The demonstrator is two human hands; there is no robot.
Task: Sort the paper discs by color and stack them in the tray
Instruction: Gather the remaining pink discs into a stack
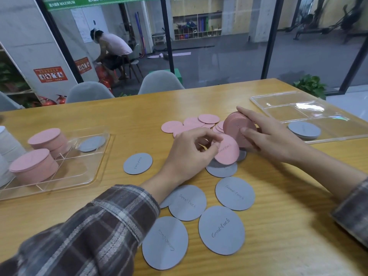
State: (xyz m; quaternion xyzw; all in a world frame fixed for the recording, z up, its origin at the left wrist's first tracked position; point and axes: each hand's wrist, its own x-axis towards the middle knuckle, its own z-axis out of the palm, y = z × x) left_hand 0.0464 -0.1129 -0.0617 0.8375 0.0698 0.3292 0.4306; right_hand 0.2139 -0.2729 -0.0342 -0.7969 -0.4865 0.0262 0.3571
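Head view: pinched in left hand [189, 152], single pink paper disc [228, 152], just left of on-edge stack of pink paper discs [237, 126] gripped by right hand [276, 138], near middle of tabletop [288, 206]; stack's face turned toward the disc.

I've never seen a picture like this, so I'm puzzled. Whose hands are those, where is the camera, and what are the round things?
No machine here, just a person sorting paper discs. The camera sits on their head and looks down at the hands. The left hand pinches one pink disc. The right hand grips a pink stack tipped up on its edge. Loose grey discs and loose pink discs lie on the wooden table. The left tray holds two pink piles and a grey disc. The right tray holds a small grey stack.
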